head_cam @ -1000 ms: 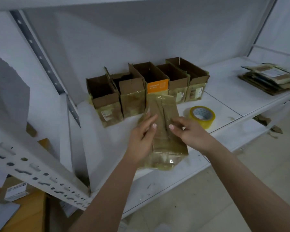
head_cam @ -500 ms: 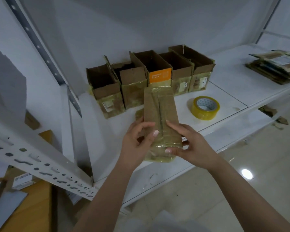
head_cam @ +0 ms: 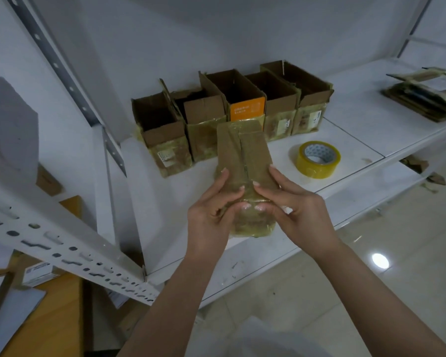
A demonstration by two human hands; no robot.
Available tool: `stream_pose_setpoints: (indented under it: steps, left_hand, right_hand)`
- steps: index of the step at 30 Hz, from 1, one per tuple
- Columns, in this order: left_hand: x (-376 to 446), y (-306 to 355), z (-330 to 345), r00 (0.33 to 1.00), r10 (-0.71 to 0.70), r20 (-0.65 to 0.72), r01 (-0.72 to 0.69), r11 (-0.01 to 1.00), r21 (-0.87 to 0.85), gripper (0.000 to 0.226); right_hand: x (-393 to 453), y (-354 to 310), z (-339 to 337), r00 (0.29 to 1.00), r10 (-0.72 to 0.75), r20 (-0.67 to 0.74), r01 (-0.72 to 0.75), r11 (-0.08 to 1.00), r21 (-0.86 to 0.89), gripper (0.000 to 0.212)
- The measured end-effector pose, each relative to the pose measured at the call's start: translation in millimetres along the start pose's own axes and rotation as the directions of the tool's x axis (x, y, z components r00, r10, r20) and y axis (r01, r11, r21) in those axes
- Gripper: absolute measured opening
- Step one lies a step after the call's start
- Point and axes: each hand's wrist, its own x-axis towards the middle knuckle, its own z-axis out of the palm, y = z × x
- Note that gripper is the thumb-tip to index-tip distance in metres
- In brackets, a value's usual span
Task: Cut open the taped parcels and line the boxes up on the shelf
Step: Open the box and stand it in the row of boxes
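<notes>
White metal shelf (head_cam: 358, 130), glossy tiled floor (head_cam: 397, 292)

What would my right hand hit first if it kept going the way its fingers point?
The right hand points up-left across the taped parcel it holds, so it would likely meet the left hand's fingers first, though depth is hard to judge.

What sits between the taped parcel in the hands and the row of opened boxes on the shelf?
Nothing visible. Both the left hand and right hand grip the brown taped cardboard parcel, just in front of the row of open cardboard boxes. The yellow tape roll lies off to the right.
</notes>
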Motion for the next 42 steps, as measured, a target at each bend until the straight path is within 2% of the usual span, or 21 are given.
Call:
stream_pose_setpoints:
  steps: [2,4,7,10,15,18,22,25,28,33,35,39,42]
  left_hand:
    - [4.8,5.1,1.8,1.000,0.023,-0.009,-0.023,0.999,0.022,0.030]
    - [8.6,10.6,2.4,0.998,0.055,-0.013,-0.054,0.998,0.025,0.031]
    - [12.0,14.9,2.4,0.997,0.074,-0.013,-0.074,0.997,0.020,0.034]
    - [14.2,15.9,3.7,0.997,0.072,-0.023,-0.071,0.997,0.030,0.037]
    - [21.3,18.1,6.4,0.993,0.065,-0.096,-0.061,0.997,0.043,0.034]
    - [31.9,25.7,-0.2,0.998,0.060,-0.029,-0.060,0.998,0.018,0.040]
    - [44.3,38.6,-11.5,0.998,0.030,0.049,-0.025,0.994,-0.110,0.046]
    - [50.4,42.8,-9.5,0.991,0.046,0.130,-0.037,0.997,-0.067,0.047]
    - [52.5,43.9,-0.3,0.979,0.117,0.169,-0.121,0.993,0.013,0.042]
    - [57.0,38.5,7.9,0.990,0.140,0.028,-0.143,0.978,0.153,0.030]
    - [57.5,37.2,8.3,0.985,0.169,0.016,-0.169,0.965,0.200,0.027]
    - [59.8,38.7,6.3,0.979,0.172,0.111,-0.187,0.972,0.139,0.026]
    - [61.6,41.5,8.5,0.982,0.170,0.083,-0.177,0.980,0.090,0.010]
  right_hand:
    - [6.7,-2.6,0.5,0.999,0.004,-0.033,-0.003,1.000,0.012,0.034]
    - [12.8,-5.1,0.1,0.997,0.069,-0.045,-0.066,0.995,0.077,0.033]
    - [18.0,-6.9,-4.9,0.974,0.227,0.016,-0.225,0.948,0.224,0.038]
    - [20.4,-9.4,-6.9,0.960,0.275,0.057,-0.280,0.917,0.284,0.039]
    - [30.4,-16.7,-5.3,0.963,0.268,0.011,-0.264,0.939,0.222,0.034]
    - [41.2,-18.4,-12.8,0.964,0.266,-0.007,-0.259,0.945,0.202,0.033]
    - [55.9,-18.9,-32.1,0.961,0.275,-0.019,-0.264,0.938,0.224,0.029]
    - [61.8,-23.2,-39.3,0.961,0.277,0.011,-0.270,0.929,0.254,0.028]
    - [63.5,-27.1,-39.5,0.956,0.294,0.025,-0.290,0.920,0.262,0.026]
    - [60.4,-27.6,-34.2,0.952,0.306,0.009,-0.298,0.920,0.255,0.025]
    - [59.0,-26.3,-31.7,0.956,0.293,-0.005,-0.283,0.925,0.252,0.026]
    - [58.5,-23.6,-29.2,0.966,0.260,-0.001,-0.248,0.923,0.295,0.029]
    - [56.0,-22.9,-25.1,0.964,0.266,0.005,-0.254,0.915,0.314,0.033]
